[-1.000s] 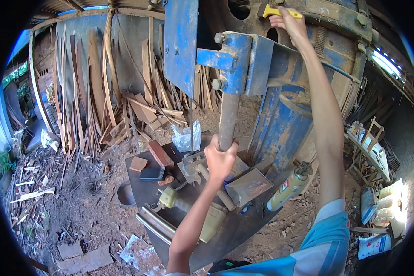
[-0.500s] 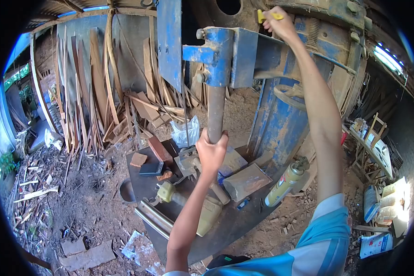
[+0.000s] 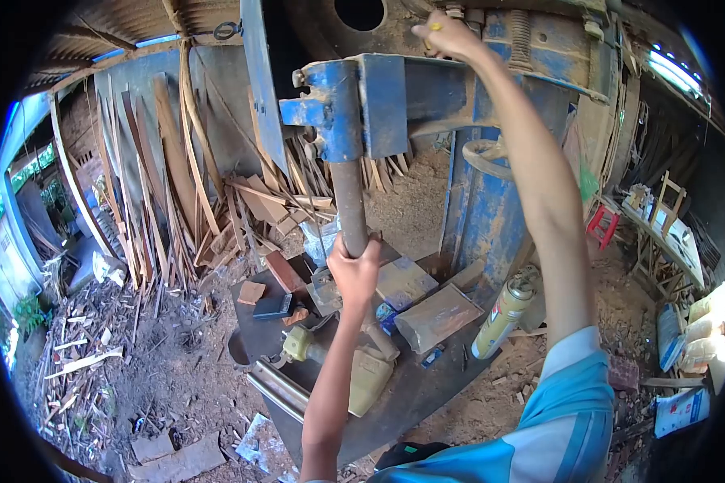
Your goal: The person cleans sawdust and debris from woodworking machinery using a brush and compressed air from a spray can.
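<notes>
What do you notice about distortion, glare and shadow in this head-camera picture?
Head view: a fisheye lens bows the leaning wooden planks and leaves a black round border; daylight blows out white at the upper right roof gap and on the white sacks; the blue metal machine frame sits in shade. The left hand on the rusty vertical steel rod is sharp.

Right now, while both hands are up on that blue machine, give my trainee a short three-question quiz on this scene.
1. True or false: the left hand grips the rusty vertical shaft under the blue bracket.
2. The right hand holds something of which colour? A red, B yellow, C green.
3. Fill in: the spray can leans beside the dark ____.

Key: 1 true; 2 B, a yellow tool, mostly hidden; 3 table.
</notes>
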`<state>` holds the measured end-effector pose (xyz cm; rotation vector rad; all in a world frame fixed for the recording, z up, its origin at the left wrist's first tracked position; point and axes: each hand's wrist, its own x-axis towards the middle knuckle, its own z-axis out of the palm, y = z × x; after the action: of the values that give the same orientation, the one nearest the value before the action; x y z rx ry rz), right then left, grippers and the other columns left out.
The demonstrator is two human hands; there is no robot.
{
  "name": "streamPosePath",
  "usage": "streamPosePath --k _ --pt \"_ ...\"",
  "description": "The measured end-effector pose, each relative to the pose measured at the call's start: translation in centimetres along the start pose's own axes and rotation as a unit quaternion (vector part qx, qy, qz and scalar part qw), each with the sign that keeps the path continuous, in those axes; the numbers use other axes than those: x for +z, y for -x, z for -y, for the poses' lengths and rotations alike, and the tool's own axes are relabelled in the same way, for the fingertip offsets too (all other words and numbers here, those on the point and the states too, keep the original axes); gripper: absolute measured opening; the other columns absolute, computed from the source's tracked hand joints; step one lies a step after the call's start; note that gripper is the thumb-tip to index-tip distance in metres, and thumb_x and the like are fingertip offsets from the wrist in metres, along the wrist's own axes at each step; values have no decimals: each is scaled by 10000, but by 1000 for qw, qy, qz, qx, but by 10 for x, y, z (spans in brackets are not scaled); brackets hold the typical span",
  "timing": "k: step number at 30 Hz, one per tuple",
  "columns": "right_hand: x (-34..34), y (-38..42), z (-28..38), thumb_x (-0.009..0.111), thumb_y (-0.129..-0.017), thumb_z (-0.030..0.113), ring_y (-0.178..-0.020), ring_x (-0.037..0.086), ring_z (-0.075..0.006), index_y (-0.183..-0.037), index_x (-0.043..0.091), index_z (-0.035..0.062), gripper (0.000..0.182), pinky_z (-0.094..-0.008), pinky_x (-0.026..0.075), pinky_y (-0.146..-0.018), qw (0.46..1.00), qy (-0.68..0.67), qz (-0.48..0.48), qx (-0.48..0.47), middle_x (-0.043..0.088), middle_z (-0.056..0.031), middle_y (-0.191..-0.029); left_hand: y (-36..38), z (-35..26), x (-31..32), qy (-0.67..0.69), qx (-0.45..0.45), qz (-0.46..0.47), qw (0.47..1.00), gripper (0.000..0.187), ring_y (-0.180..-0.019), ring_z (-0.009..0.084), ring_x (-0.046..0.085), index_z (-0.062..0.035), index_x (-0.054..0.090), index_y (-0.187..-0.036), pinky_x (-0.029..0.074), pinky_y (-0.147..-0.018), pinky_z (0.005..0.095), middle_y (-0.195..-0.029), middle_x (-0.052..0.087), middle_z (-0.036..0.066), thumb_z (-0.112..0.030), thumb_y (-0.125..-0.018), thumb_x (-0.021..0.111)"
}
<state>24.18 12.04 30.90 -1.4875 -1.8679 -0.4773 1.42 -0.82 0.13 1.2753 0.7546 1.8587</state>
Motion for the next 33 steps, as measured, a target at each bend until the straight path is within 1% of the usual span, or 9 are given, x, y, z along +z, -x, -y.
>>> streamPosePath --k 8,12,15,18,21,22,23,26,33 --pt "-2 14 42 533 -861 252 -537 544 -200 -738 481 -13 297 -330 410 -505 973 -54 -213 -65 548 -116 -580 0 2 1 -33 9 -3 999 120 -531 63 482 30 535 -730 417 -458 237 -595 524 13 -80 -713 580" --pt "-7 19 90 477 -883 282 -432 529 -155 -714 551 4 334 -280 386 -383 967 -220 13 -130 584 -108 -544 -3 6 0 -53 42 -2 998 110 -511 54 452 7 520 -700 375 -462 227 -568 503 -5 -87 -708 577" --pt "18 8 102 466 -890 302 -440 541 -138 -737 569 21 335 -245 374 -370 884 -444 -57 -136 606 -93 -588 -3 11 0 -33 31 4 999 119 -465 47 417 -38 480 -667 317 -427 220 -545 467 -25 -76 -714 582" --pt "19 12 81 488 -877 269 -438 545 -157 -680 586 1 347 -258 396 -390 888 -421 -132 -128 610 -87 -575 -6 19 -3 -46 54 9 997 124 -455 48 417 -40 473 -661 323 -423 219 -535 467 -23 -85 -715 575" --pt "-27 58 58 573 -802 225 -442 547 -190 -581 588 33 292 -362 446 -478 984 -69 -160 -38 574 -106 -521 -8 23 -7 -45 51 29 997 128 -451 51 417 -41 476 -656 330 -425 221 -532 468 -18 -97 -717 573" --pt "-21 61 35 580 -801 239 -483 567 -193 -656 583 19 265 -361 442 -477 928 -154 -321 -107 587 -114 -600 -11 22 -5 -43 58 36 997 129 -451 51 416 -42 478 -652 330 -425 221 -533 469 -18 -99 -717 573" --pt "-31 79 26 588 -798 246 -533 580 -203 -703 560 7 259 -355 439 -501 878 -401 -234 -116 576 -123 -641 -13 24 -5 -40 65 40 996 130 -452 50 415 -43 479 -648 330 -426 220 -534 469 -17 -101 -716 572" --pt "-46 158 18 499 -893 308 -485 537 -83 -903 576 11 307 -210 399 -395 875 -311 -365 -66 604 -78 -637 -12 22 -6 -40 64 34 997 138 -470 51 421 -41 482 -636 341 -438 227 -544 473 -22 -111 -705 579" --pt "-23 201 19 500 -866 200 -518 538 -104 -856 556 29 180 -254 417 -469 932 -211 -282 -84 586 -73 -631 -7 18 -8 -41 55 33 997 147 -501 60 424 4 481 -659 368 -466 247 -528 488 14 -101 -673 583"
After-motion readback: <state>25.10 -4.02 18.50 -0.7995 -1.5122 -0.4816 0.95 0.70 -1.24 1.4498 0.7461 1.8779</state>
